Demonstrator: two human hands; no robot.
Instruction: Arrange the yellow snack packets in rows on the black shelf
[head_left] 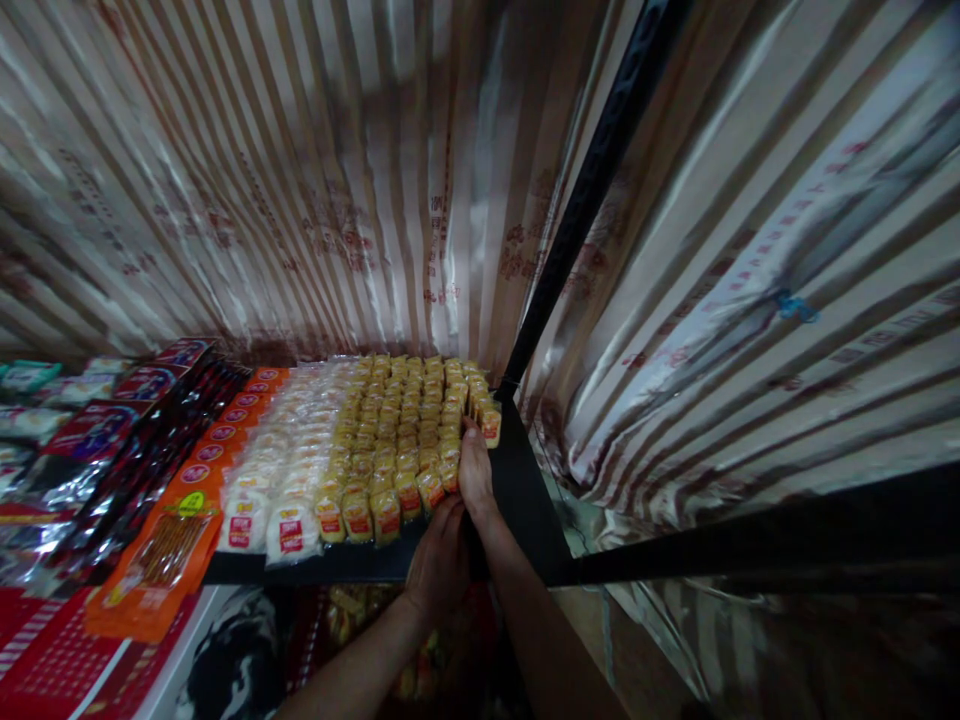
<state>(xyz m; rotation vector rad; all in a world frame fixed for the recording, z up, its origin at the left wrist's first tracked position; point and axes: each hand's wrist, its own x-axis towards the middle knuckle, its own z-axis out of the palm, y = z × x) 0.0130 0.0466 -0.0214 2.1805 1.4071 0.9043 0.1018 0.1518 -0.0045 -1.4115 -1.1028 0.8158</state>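
Rows of small yellow wrapped snack packets (386,450) with red labels stand packed together on a black shelf (525,490). Along the right side of these rows lies my right hand (475,468), fingers stretched forward and flat against the packets, holding nothing within them. At the near end of the same rows, my left hand (439,560) curls against the front packets, its fingertips partly hidden. A single yellow packet (490,424) sits just beyond the right fingertips, at the row's right. Beside the yellow rows, to the left, stand rows of white wrapped packets (291,525).
An orange strip of snack packs (176,535) overhangs the shelf's front edge. Dark red and silver packs (97,450) lie farther left. A black metal post (574,215) rises at the back right corner, with striped plastic sheeting (375,170) behind. Yellow packets sit below the shelf.
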